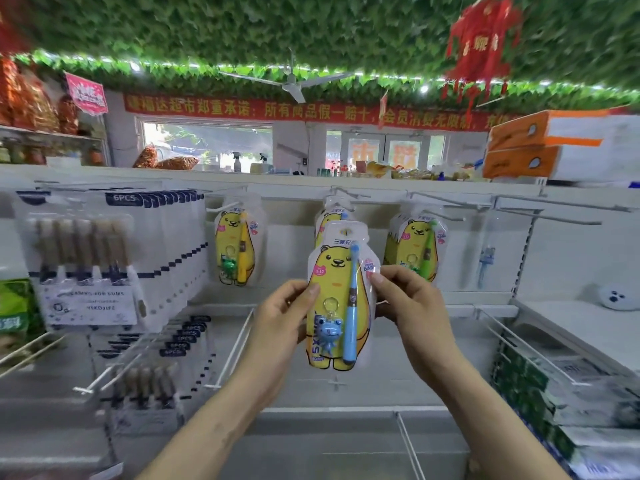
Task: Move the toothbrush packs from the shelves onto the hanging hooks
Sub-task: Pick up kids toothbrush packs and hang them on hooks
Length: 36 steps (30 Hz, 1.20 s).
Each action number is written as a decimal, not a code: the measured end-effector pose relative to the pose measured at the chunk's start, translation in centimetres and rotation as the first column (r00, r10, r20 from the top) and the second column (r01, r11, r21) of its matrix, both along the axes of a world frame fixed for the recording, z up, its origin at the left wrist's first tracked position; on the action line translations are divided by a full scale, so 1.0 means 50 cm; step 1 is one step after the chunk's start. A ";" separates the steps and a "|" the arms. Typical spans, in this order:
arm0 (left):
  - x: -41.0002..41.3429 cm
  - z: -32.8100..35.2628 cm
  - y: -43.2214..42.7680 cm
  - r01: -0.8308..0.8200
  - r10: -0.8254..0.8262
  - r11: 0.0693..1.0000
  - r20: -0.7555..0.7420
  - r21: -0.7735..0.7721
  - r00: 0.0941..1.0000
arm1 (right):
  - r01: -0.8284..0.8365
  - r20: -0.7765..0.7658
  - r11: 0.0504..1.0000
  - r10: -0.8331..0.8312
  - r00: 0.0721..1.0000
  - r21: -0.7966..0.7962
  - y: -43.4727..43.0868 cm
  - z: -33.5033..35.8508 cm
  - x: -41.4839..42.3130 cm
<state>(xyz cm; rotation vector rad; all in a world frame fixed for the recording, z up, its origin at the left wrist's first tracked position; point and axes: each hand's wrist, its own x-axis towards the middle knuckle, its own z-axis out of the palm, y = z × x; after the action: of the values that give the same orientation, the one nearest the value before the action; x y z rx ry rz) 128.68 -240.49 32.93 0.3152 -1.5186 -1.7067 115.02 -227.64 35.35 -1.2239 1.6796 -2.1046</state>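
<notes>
head view: glossy bear-shaped toothbrush pack in pinching fingers of left hand, right hand

The nearest toothbrush pack shows a yellow bear on white card, with a blue brush and a blue frog charm. The left hanging pack has a yellow brush and a green charm. The right hanging pack has a green brush. The 6PCS packs are white with navy bands. The banner is red with yellow characters.
</notes>
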 end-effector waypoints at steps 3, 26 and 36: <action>-0.013 0.023 0.001 0.026 -0.025 0.999 0.008 -0.039 1.000 | -0.015 0.056 0.999 0.017 0.998 -0.044 0.003 0.009 -0.014; -0.115 0.041 -0.090 -0.151 0.151 0.971 -0.012 -0.187 0.988 | 0.050 0.006 0.997 -0.050 0.999 -0.055 -0.091 0.032 -0.106; -0.225 0.073 -0.243 -0.246 0.371 0.850 0.197 -0.466 0.908 | 0.193 -0.057 0.977 -0.188 0.980 0.095 -0.251 0.037 -0.230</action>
<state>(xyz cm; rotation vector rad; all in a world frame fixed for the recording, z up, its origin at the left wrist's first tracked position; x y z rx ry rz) 117.41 -252.63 36.56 0.5526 -1.8869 -1.0622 103.50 -240.19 37.20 -1.1328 1.9703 -2.0795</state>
